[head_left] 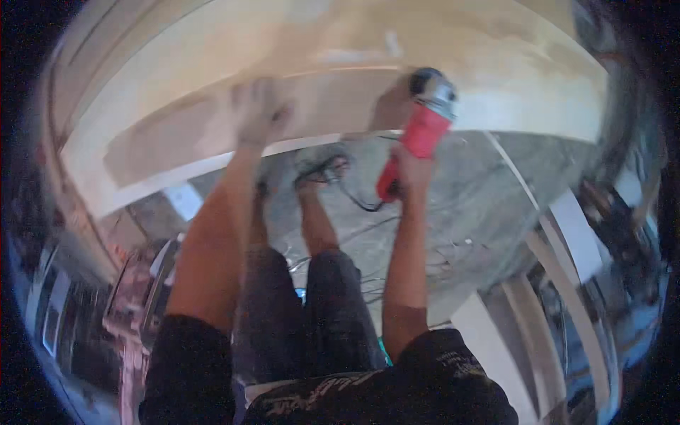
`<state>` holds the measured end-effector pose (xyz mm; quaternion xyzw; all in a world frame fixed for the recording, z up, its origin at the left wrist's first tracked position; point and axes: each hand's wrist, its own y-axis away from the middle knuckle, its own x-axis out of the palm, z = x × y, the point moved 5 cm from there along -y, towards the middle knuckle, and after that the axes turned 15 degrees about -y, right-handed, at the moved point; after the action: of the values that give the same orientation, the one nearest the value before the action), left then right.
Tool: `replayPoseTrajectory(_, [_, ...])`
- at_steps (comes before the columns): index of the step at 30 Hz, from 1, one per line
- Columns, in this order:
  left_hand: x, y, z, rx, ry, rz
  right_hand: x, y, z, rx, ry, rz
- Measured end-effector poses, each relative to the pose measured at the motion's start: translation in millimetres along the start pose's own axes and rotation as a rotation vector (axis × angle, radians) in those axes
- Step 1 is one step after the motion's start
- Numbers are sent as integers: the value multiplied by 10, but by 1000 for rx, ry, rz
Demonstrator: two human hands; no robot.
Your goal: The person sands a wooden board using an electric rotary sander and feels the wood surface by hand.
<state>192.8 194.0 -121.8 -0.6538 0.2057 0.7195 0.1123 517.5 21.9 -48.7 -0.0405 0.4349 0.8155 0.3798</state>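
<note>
My right hand (414, 168) is closed round the rear handle of a red angle grinder (427, 131). Its silver head and dark round end lie at the near part of a large pale wooden panel (510, 92). Blur hides whether the disc touches the wood. From the handle's lower end a black cord (363, 205) trails toward the floor. My left hand (258, 113), smeared by motion, rests over the panel's near edge with its fingers stretched out, holding nothing that I can see. A darker shadowed strip (177, 138) runs along the panel there.
My legs and feet stand on a grey floor (482, 205) below the panel, where cords are strewn. Long boards (567, 269) lean or lie at the right. A reddish piece of equipment (131, 297) stands at the left, close to my left arm.
</note>
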Motion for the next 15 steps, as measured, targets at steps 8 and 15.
replayPoseTrajectory(8, [-560, -212, -61, -62, 98, -154, 189, 348, 435, -200, 142, 169])
replayPoseTrajectory(15, [-639, -269, -145, -37, 86, -133, -261, 60, 376, -81, -78, -56])
